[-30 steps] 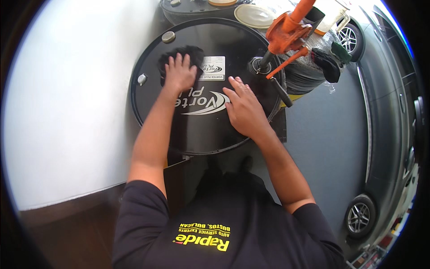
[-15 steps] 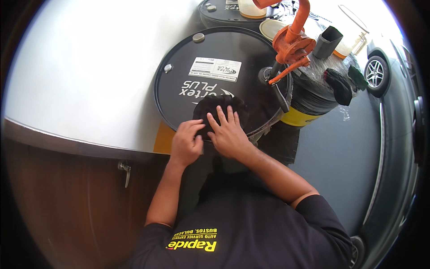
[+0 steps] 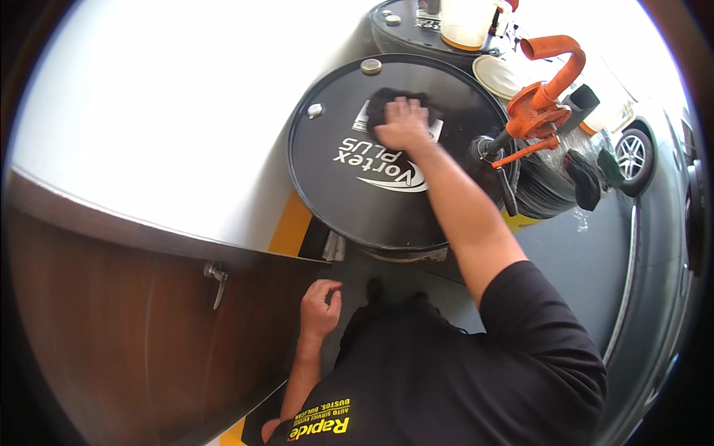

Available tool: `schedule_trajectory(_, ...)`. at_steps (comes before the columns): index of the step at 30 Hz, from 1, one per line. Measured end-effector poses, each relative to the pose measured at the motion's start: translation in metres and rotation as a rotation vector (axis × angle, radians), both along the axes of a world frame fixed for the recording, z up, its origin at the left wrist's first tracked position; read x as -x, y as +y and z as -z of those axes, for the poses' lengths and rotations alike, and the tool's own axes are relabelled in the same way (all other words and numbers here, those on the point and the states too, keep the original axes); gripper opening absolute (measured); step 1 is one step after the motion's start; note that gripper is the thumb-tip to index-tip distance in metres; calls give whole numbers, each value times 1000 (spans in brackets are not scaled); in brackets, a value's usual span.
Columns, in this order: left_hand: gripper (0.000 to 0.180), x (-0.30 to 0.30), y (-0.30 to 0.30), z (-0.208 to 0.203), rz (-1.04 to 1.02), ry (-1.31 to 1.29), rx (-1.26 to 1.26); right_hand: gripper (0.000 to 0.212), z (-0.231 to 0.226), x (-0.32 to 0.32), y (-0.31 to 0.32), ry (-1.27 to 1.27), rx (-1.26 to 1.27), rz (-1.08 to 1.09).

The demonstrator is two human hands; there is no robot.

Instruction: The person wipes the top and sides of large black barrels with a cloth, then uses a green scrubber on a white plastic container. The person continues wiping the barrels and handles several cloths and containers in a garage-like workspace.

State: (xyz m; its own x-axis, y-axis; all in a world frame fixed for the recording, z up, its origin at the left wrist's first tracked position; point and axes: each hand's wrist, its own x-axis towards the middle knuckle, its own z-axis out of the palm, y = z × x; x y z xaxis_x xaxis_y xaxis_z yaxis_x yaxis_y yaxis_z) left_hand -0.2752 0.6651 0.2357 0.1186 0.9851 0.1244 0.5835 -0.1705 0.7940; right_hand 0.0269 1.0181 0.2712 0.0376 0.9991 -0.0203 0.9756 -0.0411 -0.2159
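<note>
A large black drum [image 3: 342, 201] with white lettering on its top stands in front of me. My right hand [image 3: 406, 125] reaches across the drum top and presses a black cloth [image 3: 383, 104] down on it, fingers over the fabric. Part of a white label [image 3: 362, 119] shows beside the cloth; the rest is covered. My left hand [image 3: 320, 308] hangs in the air short of the drum's near rim, its fingers curled with nothing visible in them.
An orange hand pump [image 3: 539, 111] rises from the drum's right side. Caps [image 3: 371, 66] stick up near the far rim. Behind stand another drum [image 3: 401, 33] and a translucent jug [image 3: 462, 26]. A wooden cabinet [image 3: 149, 312] is at left, a car [image 3: 662, 223] at right.
My right hand has slid the cloth from the near rim to the far half of the drum top. My left hand has come off the drum's near edge, back toward me.
</note>
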Motion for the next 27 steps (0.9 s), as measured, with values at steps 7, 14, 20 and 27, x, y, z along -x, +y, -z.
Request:
schedule_trajectory(7, 26, 27, 50, 26, 327, 306, 252, 71, 22, 87, -59, 52, -227, -502)
schedule_trajectory(14, 23, 90, 51, 23, 149, 238, 339, 78, 12, -49, -9, -66, -10, 383)
schedule_trajectory(20, 17, 52, 94, -41, 213, -100, -138, 64, 5, 88, -94, -85, -308, -318)
schedule_trajectory(27, 29, -31, 161, -89, 622, -66, -365, 53, -27, 71, -262, 298, -146, -442)
